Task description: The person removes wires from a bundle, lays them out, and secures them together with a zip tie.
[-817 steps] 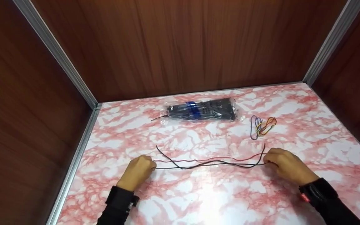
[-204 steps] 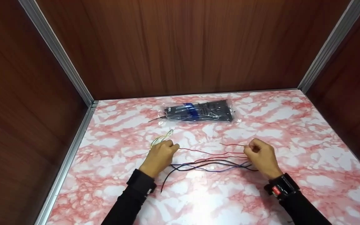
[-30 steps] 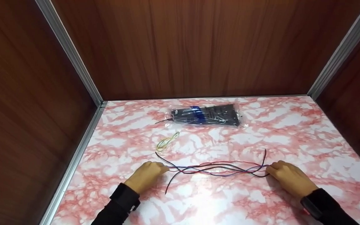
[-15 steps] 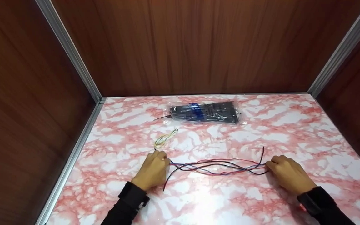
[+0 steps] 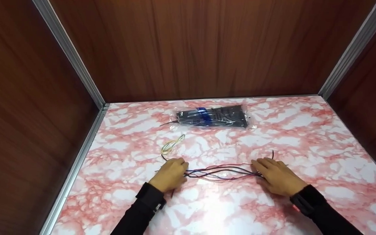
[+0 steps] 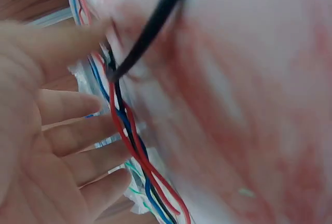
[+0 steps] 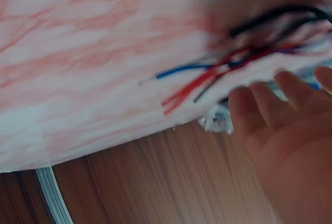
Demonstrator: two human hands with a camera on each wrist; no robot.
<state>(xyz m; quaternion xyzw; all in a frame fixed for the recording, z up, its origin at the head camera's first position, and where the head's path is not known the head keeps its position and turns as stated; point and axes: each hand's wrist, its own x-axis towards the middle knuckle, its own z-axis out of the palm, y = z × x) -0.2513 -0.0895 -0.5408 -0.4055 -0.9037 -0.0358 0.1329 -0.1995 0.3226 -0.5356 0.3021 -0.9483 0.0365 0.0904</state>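
Observation:
A loose bundle of red, blue and black wires [image 5: 220, 169] lies lengthwise across the table, its strands crossing. My left hand [image 5: 170, 174] lies over the bundle's left end. In the left wrist view its fingers [image 6: 88, 130] extend beside the wires, the thumb across them. Over the right end is my right hand [image 5: 277, 176], fingers [image 7: 264, 102] nearly straight beside the strands. Wire ends in blue [image 7: 181, 70] and red [image 7: 187, 92] spread out past it in the right wrist view. Black wire tips stick out around both hands.
Behind my left hand lies a small yellow-green wire coil [image 5: 171, 147]. Farther back is a clear bag of black cable ties [image 5: 212, 117] with a blue band, one thin tail poking out. Wood-grain walls [image 5: 188, 49] enclose the marbled table [image 5: 305, 143] on three sides.
Red and blue wires have joined the black ones; the multicoloured coil is gone from the right. In the last second both hands moved inward along the bundle, and their fingers loosened.

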